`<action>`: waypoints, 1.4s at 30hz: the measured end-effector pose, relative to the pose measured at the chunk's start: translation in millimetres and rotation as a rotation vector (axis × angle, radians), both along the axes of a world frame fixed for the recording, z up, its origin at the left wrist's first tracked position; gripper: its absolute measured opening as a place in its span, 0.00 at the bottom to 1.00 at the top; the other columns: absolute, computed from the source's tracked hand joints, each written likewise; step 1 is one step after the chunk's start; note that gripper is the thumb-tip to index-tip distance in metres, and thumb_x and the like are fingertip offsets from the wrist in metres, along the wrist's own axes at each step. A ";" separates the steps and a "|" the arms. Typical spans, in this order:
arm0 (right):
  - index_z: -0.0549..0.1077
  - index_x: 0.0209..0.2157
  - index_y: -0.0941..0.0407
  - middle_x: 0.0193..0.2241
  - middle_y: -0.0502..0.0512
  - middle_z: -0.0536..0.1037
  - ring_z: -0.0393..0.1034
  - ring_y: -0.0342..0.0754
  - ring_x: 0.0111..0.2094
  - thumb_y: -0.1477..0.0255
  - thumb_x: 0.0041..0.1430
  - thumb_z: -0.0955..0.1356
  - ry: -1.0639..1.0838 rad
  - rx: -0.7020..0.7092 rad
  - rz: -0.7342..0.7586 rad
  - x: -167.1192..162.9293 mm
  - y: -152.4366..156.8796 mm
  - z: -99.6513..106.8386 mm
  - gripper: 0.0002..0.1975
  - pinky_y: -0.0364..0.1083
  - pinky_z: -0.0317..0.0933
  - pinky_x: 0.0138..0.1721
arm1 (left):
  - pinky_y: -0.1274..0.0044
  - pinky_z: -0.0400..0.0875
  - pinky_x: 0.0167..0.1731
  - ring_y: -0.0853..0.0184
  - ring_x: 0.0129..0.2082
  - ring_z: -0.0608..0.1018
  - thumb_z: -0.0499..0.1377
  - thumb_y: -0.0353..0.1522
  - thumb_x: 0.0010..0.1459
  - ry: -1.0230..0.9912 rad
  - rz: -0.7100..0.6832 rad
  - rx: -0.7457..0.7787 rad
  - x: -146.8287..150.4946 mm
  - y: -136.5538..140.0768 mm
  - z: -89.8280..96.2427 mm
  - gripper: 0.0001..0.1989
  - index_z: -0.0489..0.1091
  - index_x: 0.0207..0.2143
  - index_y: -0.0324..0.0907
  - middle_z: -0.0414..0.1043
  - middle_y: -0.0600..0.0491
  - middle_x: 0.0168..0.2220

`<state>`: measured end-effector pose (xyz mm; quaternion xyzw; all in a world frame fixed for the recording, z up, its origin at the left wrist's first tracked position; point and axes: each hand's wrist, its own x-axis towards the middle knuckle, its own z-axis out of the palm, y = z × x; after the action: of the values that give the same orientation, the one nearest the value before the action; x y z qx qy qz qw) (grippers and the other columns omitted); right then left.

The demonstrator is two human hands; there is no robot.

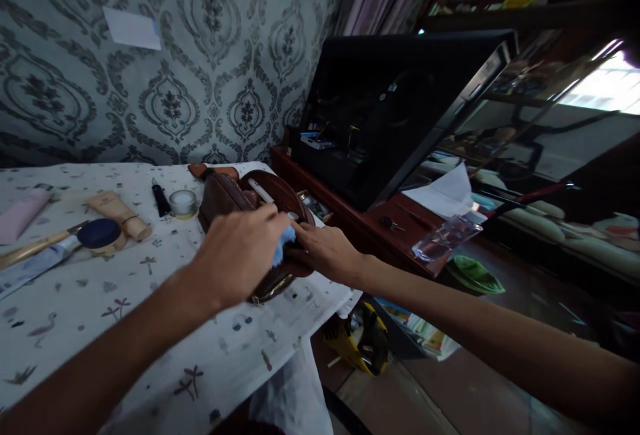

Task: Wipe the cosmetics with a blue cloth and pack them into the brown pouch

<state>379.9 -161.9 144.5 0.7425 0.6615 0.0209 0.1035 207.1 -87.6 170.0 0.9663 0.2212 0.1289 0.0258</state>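
Observation:
A brown leather bag (pixel 220 196) lies unzipped on the patterned tablecloth, with a white tube-like item (pixel 260 190) showing in its opening. My left hand (pixel 245 245) is over the bag, fingers curled down on a crumpled light-blue cloth (pixel 284 246) whose edge shows beneath them. From the other side my right hand (pixel 327 252) reaches to the bag's opening, its fingers closed at the rim close to the left fingertips. Much of the bag's inside is hidden behind both hands.
On the tablecloth (pixel 150 328) at left are a beige tube (pixel 119 215), a dark-lidded round jar (pixel 101 235), a small clear jar (pixel 183 203), a black tube (pixel 160 198) and a pink tube (pixel 25 214). Right stand a black monitor (pixel 400 108) and a clear case (pixel 445 238).

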 end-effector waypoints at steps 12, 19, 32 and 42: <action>0.61 0.55 0.53 0.49 0.61 0.71 0.74 0.53 0.40 0.71 0.61 0.67 0.393 0.613 -0.016 22.1 -27.5 -49.5 0.22 0.51 0.69 0.36 | 0.70 0.72 0.42 0.53 0.48 0.79 0.62 0.33 0.54 0.503 -0.331 0.034 81.6 48.8 24.4 0.21 0.74 0.51 0.50 0.77 0.48 0.50; 0.48 0.65 0.58 0.52 0.66 0.70 0.70 0.59 0.49 0.64 0.50 0.74 0.836 0.681 -0.190 38.8 -13.6 -74.6 0.47 0.59 0.68 0.47 | 0.72 0.70 0.41 0.55 0.47 0.79 0.63 0.33 0.53 0.476 -0.387 0.012 96.4 56.1 4.3 0.21 0.75 0.51 0.52 0.79 0.51 0.48; 0.51 0.65 0.58 0.40 0.59 0.78 0.75 0.58 0.40 0.66 0.54 0.70 0.814 0.640 -0.229 34.0 -10.9 -78.2 0.40 0.55 0.67 0.41 | 0.70 0.69 0.44 0.54 0.47 0.79 0.65 0.33 0.55 0.420 -0.349 0.138 102.0 51.8 -8.3 0.16 0.75 0.47 0.45 0.78 0.45 0.47; 0.50 0.65 0.55 0.39 0.56 0.78 0.75 0.53 0.35 0.67 0.55 0.69 0.916 0.662 -0.207 31.3 -11.8 -78.7 0.39 0.52 0.68 0.37 | 0.70 0.69 0.41 0.53 0.47 0.79 0.65 0.37 0.55 0.421 -0.346 0.044 101.7 60.2 -15.8 0.19 0.73 0.50 0.45 0.78 0.45 0.48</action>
<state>411.2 -173.8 65.8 0.7295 0.5210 -0.1073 -0.4300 308.8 -27.4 154.3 0.9956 0.0505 -0.0765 -0.0200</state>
